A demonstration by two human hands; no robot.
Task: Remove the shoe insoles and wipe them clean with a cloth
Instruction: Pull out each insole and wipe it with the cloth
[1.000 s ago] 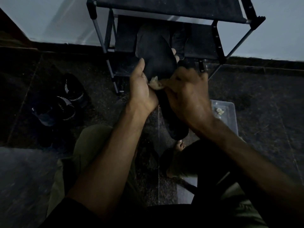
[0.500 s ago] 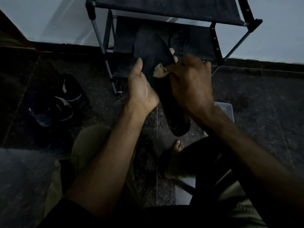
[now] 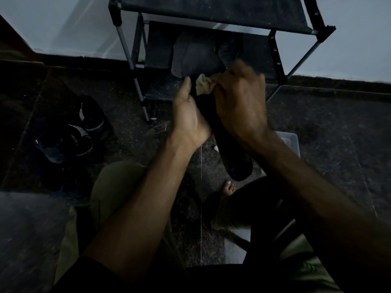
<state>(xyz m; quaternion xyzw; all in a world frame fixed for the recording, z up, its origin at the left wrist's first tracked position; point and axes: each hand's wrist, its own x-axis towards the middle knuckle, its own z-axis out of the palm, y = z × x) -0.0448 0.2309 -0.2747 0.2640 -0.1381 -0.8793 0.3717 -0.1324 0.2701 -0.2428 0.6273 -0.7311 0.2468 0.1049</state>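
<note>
Above the dark speckled stone floor [image 3: 317,132], a person is holding up a long black foam insole [image 3: 230,144]. The insole is tilting, with its wide toe end up by the shelves and its round heel end hanging low near the person's knees. The left hand [image 3: 188,117] is holding the insole from the side, with its palm against the edge and its thumb lying straight along it; its fingers are hiding behind the insole. The right hand [image 3: 239,102] is curling tight around a small pale crumpled cloth [image 3: 202,84] and is pressing the cloth onto the top side of the insole, near the middle. The right hand is looking a bit blurry. A little bit of the cloth is poking out between the two hands.

Behind the hands, a black fabric shoe rack with grey metal poles [image 3: 131,58] is standing against the pale wall [image 3: 63,24]. Dark things are sitting on its middle shelf, but it is too dim to tell what they are.

On the floor to the left, two black shoes with white stripes [image 3: 78,132] are lying side by side. To the right, a clear plastic box [image 3: 289,140] is peeking out from behind the right arm. Bare toes [image 3: 228,188] are showing under the heel of the insole.
</note>
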